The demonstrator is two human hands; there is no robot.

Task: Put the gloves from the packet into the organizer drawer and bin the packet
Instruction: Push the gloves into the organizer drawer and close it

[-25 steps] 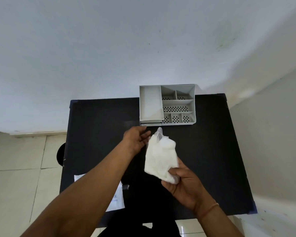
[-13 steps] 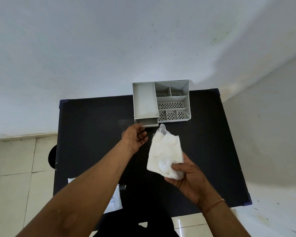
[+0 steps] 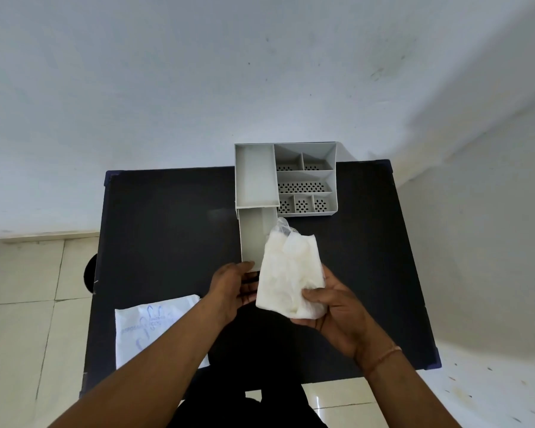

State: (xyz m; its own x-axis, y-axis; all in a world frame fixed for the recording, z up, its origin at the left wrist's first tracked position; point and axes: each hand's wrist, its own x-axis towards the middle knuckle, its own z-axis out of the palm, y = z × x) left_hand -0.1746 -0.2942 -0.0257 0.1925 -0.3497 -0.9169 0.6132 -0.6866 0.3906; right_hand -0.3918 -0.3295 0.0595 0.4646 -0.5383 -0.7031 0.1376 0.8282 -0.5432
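Note:
A grey organizer with several compartments stands at the far edge of the black table. Its drawer is pulled out towards me and looks empty. My left hand grips the drawer's front end. My right hand holds a bunch of white gloves upright, just right of the open drawer and partly over its right edge. The white packet with blue print lies flat at the table's near left corner, partly under my left forearm.
White walls stand close behind and to the right of the table. A dark round object shows on the tiled floor just off the table's left edge.
My left hand reached the drawer front and pulled the drawer out towards me. The gloves stayed in my right hand.

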